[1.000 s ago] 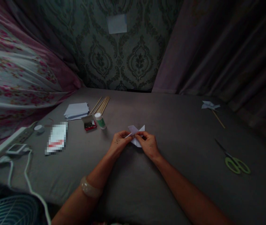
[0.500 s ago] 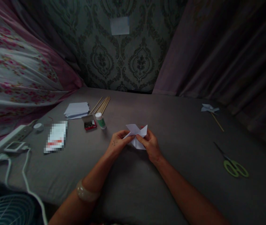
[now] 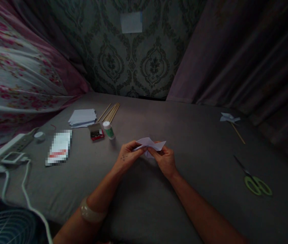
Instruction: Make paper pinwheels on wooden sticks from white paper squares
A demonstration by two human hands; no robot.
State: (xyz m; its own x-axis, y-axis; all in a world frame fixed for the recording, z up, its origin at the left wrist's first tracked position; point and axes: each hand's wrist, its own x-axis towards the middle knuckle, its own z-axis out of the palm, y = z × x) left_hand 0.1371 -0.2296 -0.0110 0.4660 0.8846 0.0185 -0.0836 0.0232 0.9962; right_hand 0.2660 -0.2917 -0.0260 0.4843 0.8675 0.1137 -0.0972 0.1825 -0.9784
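Observation:
Between my two hands is a white paper pinwheel (image 3: 149,143), its folded blades spread out and its centre pinched under both thumbs. My left hand (image 3: 128,153) grips its left side, with the fingers hidden behind the paper. On the right side, my right hand (image 3: 164,158) holds it with the thumb on the front near the centre. A glue stick (image 3: 108,130) with a white cap stands just beyond my left hand. Beside it lies an open red box of small dark pieces (image 3: 97,133), too small to make out.
Back left lie a stack of paper (image 3: 83,117) and several wooden sticks (image 3: 112,112). A pinwheel on a stick (image 3: 229,118) and green-handled scissors (image 3: 257,184) lie at right. A power strip (image 3: 19,147), a blurred packet (image 3: 59,147) and a fan (image 3: 6,227) are at left.
The pinwheel has tilted in my hands, so its blades look flatter and its lower part shows less. My right hand has shifted slightly right. The view has moved a little.

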